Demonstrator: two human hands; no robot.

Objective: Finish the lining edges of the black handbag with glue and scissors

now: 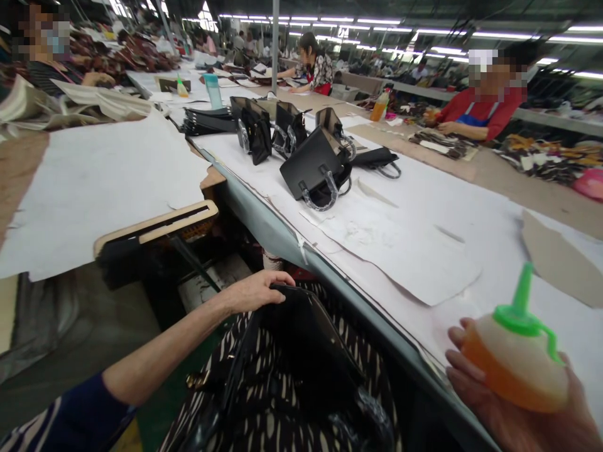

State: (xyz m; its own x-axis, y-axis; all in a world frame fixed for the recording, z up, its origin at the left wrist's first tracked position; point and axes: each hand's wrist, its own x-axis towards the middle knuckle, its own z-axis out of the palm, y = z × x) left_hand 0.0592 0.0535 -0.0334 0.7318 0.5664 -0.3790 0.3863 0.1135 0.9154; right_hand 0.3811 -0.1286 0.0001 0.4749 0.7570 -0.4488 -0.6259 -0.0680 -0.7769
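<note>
Resting on my lap is a black handbag (pixel 306 342), its handles wrapped in clear plastic. My left hand (pixel 259 290) is closed on the bag's upper edge, thumb and fingers pinching it. At the lower right, my right hand (pixel 499 389) is wrapped around a squeeze bottle (pixel 522 364) with a green nozzle cap and orange liquid inside. The bottle is tilted and held above the white-covered table (pixel 424 232). Several finished-looking black handbags (pixel 315 163) with plastic-wrapped handles stand or lie farther along the table.
A stack of black pieces (pixel 210 120) and a teal tumbler (pixel 213 91) sit at the far left of the table. A padded wooden-edged arm (pixel 157 232) juts out at left. Opposite, a person in red (pixel 485 113) works beside piled scraps (pixel 445 143).
</note>
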